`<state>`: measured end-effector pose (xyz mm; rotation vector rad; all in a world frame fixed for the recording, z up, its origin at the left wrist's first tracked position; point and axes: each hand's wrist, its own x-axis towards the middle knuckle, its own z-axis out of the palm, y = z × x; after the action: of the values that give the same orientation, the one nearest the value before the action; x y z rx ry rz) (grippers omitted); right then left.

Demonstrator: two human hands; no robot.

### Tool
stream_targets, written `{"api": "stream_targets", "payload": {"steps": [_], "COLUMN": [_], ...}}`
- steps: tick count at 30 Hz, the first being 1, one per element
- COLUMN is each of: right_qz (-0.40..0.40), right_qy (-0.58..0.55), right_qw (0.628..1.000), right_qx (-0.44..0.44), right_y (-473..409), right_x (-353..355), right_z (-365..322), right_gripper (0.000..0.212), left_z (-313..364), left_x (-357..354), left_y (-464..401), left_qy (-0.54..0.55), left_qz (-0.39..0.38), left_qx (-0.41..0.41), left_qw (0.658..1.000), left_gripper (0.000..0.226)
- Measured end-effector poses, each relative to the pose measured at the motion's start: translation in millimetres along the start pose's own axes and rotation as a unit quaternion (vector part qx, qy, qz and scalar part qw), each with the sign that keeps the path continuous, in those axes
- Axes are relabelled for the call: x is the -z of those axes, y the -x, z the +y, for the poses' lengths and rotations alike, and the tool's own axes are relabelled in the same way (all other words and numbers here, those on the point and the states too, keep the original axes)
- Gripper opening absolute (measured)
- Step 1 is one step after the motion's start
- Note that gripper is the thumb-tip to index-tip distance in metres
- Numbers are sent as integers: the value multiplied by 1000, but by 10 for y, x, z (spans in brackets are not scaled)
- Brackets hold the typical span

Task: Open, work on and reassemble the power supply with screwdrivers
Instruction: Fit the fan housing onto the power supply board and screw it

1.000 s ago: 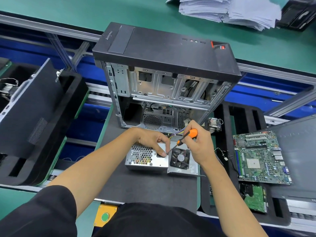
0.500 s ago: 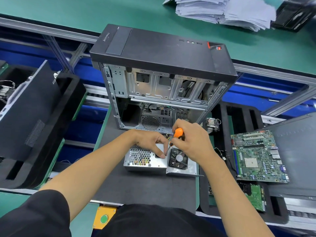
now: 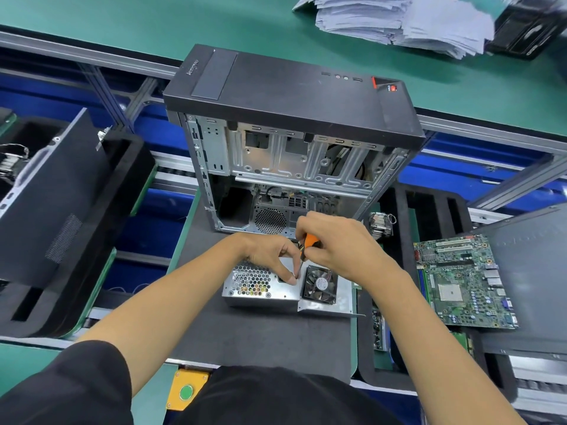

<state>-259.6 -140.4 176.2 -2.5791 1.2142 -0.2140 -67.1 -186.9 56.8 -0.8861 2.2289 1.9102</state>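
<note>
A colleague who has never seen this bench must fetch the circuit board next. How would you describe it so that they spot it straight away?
Start at the open computer case standing at the middle of the bench. Look to its right, past the right hand gripping the orange screwdriver. There the circuit board lies flat on a black tray: the one large green panel, studded with small chips and white slots.

Green matted work surface (image 3: 190, 23) bordered by a grey aluminium rail (image 3: 478, 130); blue conveyor bed (image 3: 147, 231) beneath; dark grey foam mat (image 3: 260, 338) in front; even overhead light.
</note>
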Motion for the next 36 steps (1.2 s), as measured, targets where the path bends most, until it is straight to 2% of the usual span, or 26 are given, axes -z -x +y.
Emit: {"api": "stream_targets", "payload": {"steps": [3,7,9,11,12,14,15,19,21,23,26,28,31,33,36], "right_qz": [-32,-44,-57,-86,-99,-104,-95,-68,-75,-107,-149,-136,-125,-121,-152], "right_qy": [42,90,78,53,62,108,132,207,178,143,167,182,200,181,124], "right_qw": [999,995,995,994,991,984,982,975,979,976,956,961,970,975,974], "right_qx": [4,-2,7,39,60,93,93,32,59,122,189,158,60,54,111], "right_y": [-64,-82,-66,-62,-62,-62,-64,-50,-52,-70,-114,-125,-115,-104,-92], "right_x": [10,35,55,60,65,67,59,79,117,162,192,171,126,129,205], "right_z": [-11,-47,-47,-54,-72,-117,-129,-142,-144,-152,-181,-181,-163,-180,-203], "right_gripper": [6,10,15,28,28,24,25,21,23,27,24,18,25,33,41], "left_z": [-12,-36,-54,-60,-70,-98,-100,-93,-92,-79,-62,-75,-160,-200,-203], "left_x": [-24,-47,-48,-65,-78,-83,-84,-85,-97,-98,-82,-91,-89,-96,-98], "left_y": [-26,-59,-70,-67,-59,-53,-51,-86,-82,-59,-69,-78,-119,-127,-111], "left_qy": [4,14,17,25,32,35,34,23,30,24,-5,-11,5,19,14], "left_qz": [12,34,37,51,63,77,79,91,97,94,83,91,100,103,111], "left_qx": [8,27,30,39,42,47,51,45,46,54,37,49,60,57,46], "left_qw": [1000,999,999,998,997,995,995,995,994,994,996,995,993,993,993], "left_gripper": [24,29,30,23,15,27,31,19,19,23,31,34,24,20,27]}}
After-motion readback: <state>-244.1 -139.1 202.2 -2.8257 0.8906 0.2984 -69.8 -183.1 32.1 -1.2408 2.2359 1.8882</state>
